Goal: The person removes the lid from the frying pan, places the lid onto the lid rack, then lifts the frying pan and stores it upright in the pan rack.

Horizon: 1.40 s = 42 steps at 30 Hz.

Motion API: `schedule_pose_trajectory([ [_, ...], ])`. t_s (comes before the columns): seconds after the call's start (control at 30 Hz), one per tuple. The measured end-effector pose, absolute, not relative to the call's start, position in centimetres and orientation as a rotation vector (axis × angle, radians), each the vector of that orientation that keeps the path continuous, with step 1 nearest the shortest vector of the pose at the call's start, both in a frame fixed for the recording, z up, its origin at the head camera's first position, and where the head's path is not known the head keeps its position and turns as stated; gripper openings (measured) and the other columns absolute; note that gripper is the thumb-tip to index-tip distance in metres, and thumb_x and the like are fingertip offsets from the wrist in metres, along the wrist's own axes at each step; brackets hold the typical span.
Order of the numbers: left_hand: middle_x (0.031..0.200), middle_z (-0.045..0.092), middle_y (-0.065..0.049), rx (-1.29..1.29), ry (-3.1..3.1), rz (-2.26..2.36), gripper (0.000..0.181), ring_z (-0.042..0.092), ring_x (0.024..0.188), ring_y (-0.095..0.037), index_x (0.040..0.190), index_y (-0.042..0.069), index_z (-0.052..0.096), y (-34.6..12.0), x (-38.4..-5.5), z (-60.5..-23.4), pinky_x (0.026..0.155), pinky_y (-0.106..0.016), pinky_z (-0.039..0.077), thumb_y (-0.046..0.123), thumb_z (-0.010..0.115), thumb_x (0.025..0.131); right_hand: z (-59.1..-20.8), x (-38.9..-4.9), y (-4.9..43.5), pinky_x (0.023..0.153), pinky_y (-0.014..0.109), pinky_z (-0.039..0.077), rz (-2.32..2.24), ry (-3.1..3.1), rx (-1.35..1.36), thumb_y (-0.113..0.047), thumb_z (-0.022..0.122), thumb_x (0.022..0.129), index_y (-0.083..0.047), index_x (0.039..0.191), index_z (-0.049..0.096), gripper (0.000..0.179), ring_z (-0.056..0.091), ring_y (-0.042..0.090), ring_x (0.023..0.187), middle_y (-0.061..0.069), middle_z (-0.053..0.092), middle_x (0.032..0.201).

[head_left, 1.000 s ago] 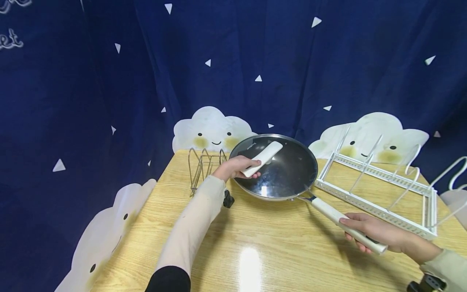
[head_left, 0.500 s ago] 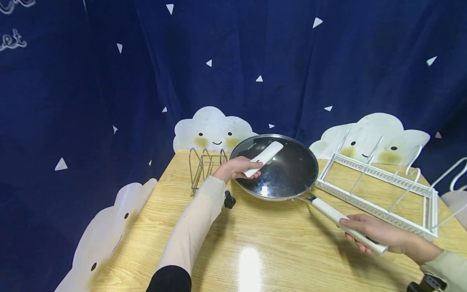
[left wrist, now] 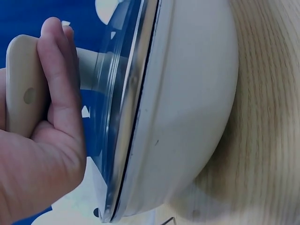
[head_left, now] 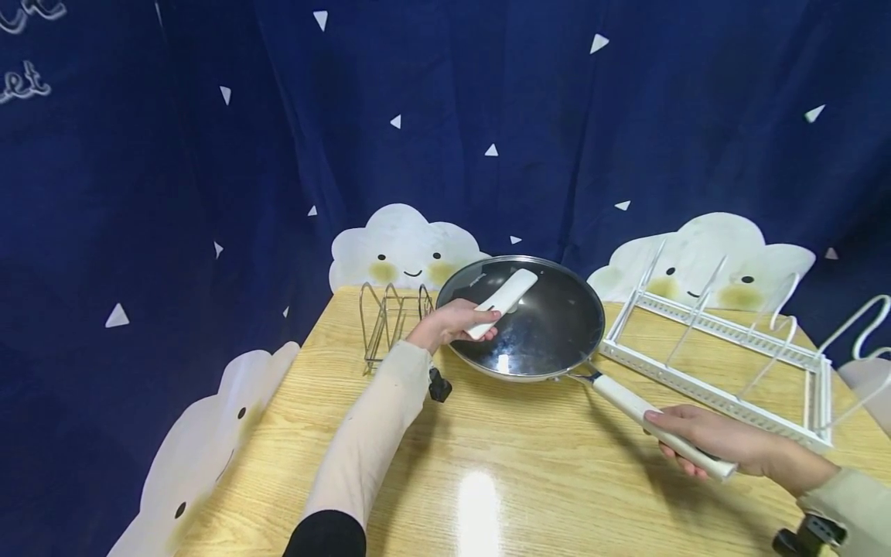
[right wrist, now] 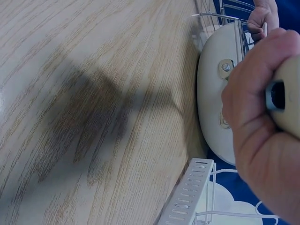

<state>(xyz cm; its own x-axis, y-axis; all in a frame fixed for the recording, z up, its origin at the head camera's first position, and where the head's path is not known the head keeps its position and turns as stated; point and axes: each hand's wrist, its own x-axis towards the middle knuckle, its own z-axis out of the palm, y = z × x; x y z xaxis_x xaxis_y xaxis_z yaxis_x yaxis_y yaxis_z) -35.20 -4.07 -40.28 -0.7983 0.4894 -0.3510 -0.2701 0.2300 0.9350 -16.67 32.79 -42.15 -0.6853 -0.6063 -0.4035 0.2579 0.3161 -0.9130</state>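
A white-bodied wok (left wrist: 192,93) stands on the wooden table, its long pale handle (head_left: 626,400) slanting toward the lower right in the head view. Over it lies a glass lid (head_left: 550,333) with a metal rim and a long white lid handle (head_left: 513,289). My left hand (head_left: 454,321) grips the near end of that lid handle, fingers curled beneath it. In the left wrist view the lid's rim sits along the wok's edge. My right hand (head_left: 717,439) holds the wok handle near its end, thumb on top.
A wire rack (head_left: 379,333) stands left of the wok, partly behind my left wrist. On the right a white rack (head_left: 710,394) with upright wire dividers reaches close to the wok and my right hand. A dark blue curtain (head_left: 418,93) hangs behind the table.
Both hands keep their grips, and the wok and lid stay in place. Only a very slight shift of the head view shows.
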Motion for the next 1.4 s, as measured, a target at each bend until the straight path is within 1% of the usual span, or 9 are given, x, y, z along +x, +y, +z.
schedule_pose_trajectory([
  [0.37, 0.072, 0.065, -0.008, 0.203, 1.941, 1.65, 0.028, 0.062, 0.062, -0.012, 0.104, -0.007, 0.056, -3.9, -34.6, -40.2, 0.056, -0.02, 0.05, 0.017, 0.062, 0.092, -42.1, -16.8, 32.8, 0.045, 0.025, 0.05, -1.451, 1.867, -0.32, -0.028, 0.032, 0.105, 0.005, 0.103, 0.049, 0.037, 0.059, 0.01, 0.054, 0.008, 0.061, 0.075],
  [0.63, 0.069, 0.064, -0.007, 0.206, 1.945, 1.687, 0.028, 0.062, 0.06, -0.011, 0.104, -0.009, 0.056, -3.8, -34.2, -40.0, 0.053, -0.019, 0.05, 0.015, 0.062, 0.092, -41.5, -16.6, 32.7, 0.046, 0.026, 0.051, -1.431, 1.91, -0.369, -0.027, 0.031, 0.105, 0.004, 0.099, 0.044, 0.035, 0.06, 0.012, 0.055, 0.011, 0.06, 0.077],
  [0.77, 0.068, 0.065, -0.008, 0.204, 1.935, 1.722, 0.027, 0.062, 0.059, -0.012, 0.104, -0.009, 0.057, -3.8, -34.1, -40.0, 0.053, -0.019, 0.051, 0.014, 0.063, 0.092, -41.2, -16.4, 32.5, 0.048, 0.032, 0.053, -1.38, 2.003, -0.389, -0.028, 0.031, 0.105, 0.007, 0.102, 0.04, 0.036, 0.062, 0.018, 0.059, 0.014, 0.059, 0.078],
  [0.83, 0.069, 0.065, -0.008, 0.21, 1.935, 1.741, 0.027, 0.062, 0.058, -0.012, 0.105, -0.009, 0.057, -3.8, -34.0, -39.9, 0.054, -0.02, 0.051, 0.014, 0.063, 0.092, -41.0, -16.5, 32.3, 0.051, 0.033, 0.053, -1.306, 2.124, -0.402, -0.028, 0.033, 0.104, 0.007, 0.104, 0.042, 0.036, 0.062, 0.019, 0.061, 0.015, 0.059, 0.079],
  [0.97, 0.07, 0.065, -0.009, 0.222, 1.936, 1.782, 0.027, 0.062, 0.059, -0.013, 0.106, -0.01, 0.056, -3.8, -33.7, -39.3, 0.057, -0.022, 0.053, 0.012, 0.063, 0.091, -40.1, -16.7, 32.1, 0.06, 0.029, 0.048, -1.049, 2.436, -0.38, -0.031, 0.04, 0.102, 0.003, 0.111, 0.051, 0.037, 0.056, 0.017, 0.074, 0.008, 0.058, 0.086],
  [1.07, 0.071, 0.064, -0.01, 0.236, 1.937, 1.804, 0.027, 0.062, 0.06, -0.014, 0.106, -0.011, 0.055, -3.9, -33.3, -38.6, 0.059, -0.023, 0.054, 0.009, 0.063, 0.091, -39.4, -16.8, 32.1, 0.066, 0.029, 0.045, -0.937, 2.539, -0.34, -0.032, 0.043, 0.101, 0.002, 0.115, 0.054, 0.038, 0.052, 0.017, 0.083, 0.006, 0.056, 0.094],
  [1.2, 0.071, 0.063, -0.012, 0.259, 1.935, 1.833, 0.024, 0.062, 0.059, -0.015, 0.105, -0.012, 0.055, -4.0, -32.7, -37.6, 0.058, -0.024, 0.054, 0.005, 0.063, 0.089, -38.5, -17.1, 32.0, 0.069, 0.035, 0.05, -0.954, 2.526, -0.336, -0.03, 0.044, 0.101, 0.008, 0.119, 0.05, 0.042, 0.055, 0.023, 0.091, 0.014, 0.058, 0.107],
  [1.3, 0.07, 0.063, -0.012, 0.289, 1.952, 1.847, 0.023, 0.062, 0.058, -0.015, 0.104, -0.012, 0.055, -4.1, -32.2, -37.0, 0.058, -0.024, 0.055, 0.004, 0.063, 0.089, -37.7, -17.4, 31.8, 0.07, 0.035, 0.052, -0.94, 2.554, -0.355, -0.031, 0.044, 0.101, 0.011, 0.12, 0.048, 0.046, 0.057, 0.026, 0.095, 0.019, 0.058, 0.113],
  [1.4, 0.07, 0.064, -0.011, 0.324, 1.974, 1.861, 0.024, 0.063, 0.058, -0.015, 0.105, -0.013, 0.055, -4.2, -31.8, -36.4, 0.061, -0.028, 0.056, 0.004, 0.062, 0.09, -36.8, -17.7, 31.6, 0.072, 0.034, 0.052, -0.912, 2.598, -0.371, -0.031, 0.044, 0.101, 0.012, 0.121, 0.047, 0.048, 0.058, 0.027, 0.096, 0.021, 0.058, 0.115],
])
